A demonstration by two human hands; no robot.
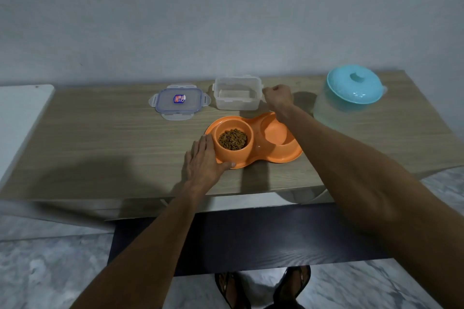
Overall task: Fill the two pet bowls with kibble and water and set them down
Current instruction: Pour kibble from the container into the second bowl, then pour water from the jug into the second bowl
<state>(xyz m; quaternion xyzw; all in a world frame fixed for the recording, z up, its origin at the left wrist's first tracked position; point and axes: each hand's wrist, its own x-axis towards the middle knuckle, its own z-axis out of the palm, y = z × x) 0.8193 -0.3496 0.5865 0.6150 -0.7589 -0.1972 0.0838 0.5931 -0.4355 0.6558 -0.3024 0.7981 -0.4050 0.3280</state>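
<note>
An orange double pet bowl lies on the wooden table. Its left cup holds brown kibble; the right cup looks dry. My left hand lies flat against the dish's left rim, thumb along its front edge. My right hand hovers behind the dish, fingers curled, beside the right edge of a clear plastic container that looks empty. I cannot tell whether it touches the container. A clear jug with a turquoise lid stands at the back right.
The container's lid, clear with a blue seal and a sticker, lies flat to the left of the container. A white surface adjoins the table's left end. A dark board sits under the table's front edge, above my sandalled feet.
</note>
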